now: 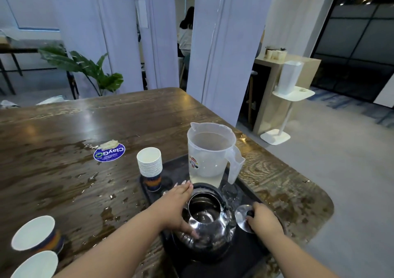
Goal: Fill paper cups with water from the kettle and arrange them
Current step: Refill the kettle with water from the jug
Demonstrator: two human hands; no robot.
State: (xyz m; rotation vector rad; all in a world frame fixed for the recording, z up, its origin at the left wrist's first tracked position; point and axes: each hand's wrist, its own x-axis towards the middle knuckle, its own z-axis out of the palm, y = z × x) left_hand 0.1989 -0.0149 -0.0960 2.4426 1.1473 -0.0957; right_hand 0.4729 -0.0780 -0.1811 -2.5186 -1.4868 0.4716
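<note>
I have the round, polished steel kettle (205, 220) at the lower centre of the frame, sitting open-mouthed on a flat black rectangular tray (253, 248) near the right end of the dark, glossy wooden desk (64, 128). My left hand (178, 207) wraps its flank, fingers curved over the far shoulder and thumb pressing the near side. My right hand (263, 219) pinches the black knob of the round steel lid (244, 217), which is off and held just right of the kettle.

I judge the kettle stiff and heavy if water remains; I see only a shallow gleam inside, so I cannot tell how full it is. Its mirror skin looks slick, and the desk around it is puddled, so wet palms could slip. No handle shows clearly from here; I would look for one before lifting rather than trust the bare belly.

Just beyond stands a translucent plastic jug (210, 152) with a side handle, light and slightly flexible. Left of it rises a stack of white paper cups (149, 164) with ribbed rims, flimsy and easily crushed. Two loose blue-banded paper cups (34, 248) sit at the lower left; they would tip readily. A round blue sticker (109, 153) lies at centre left.
</note>
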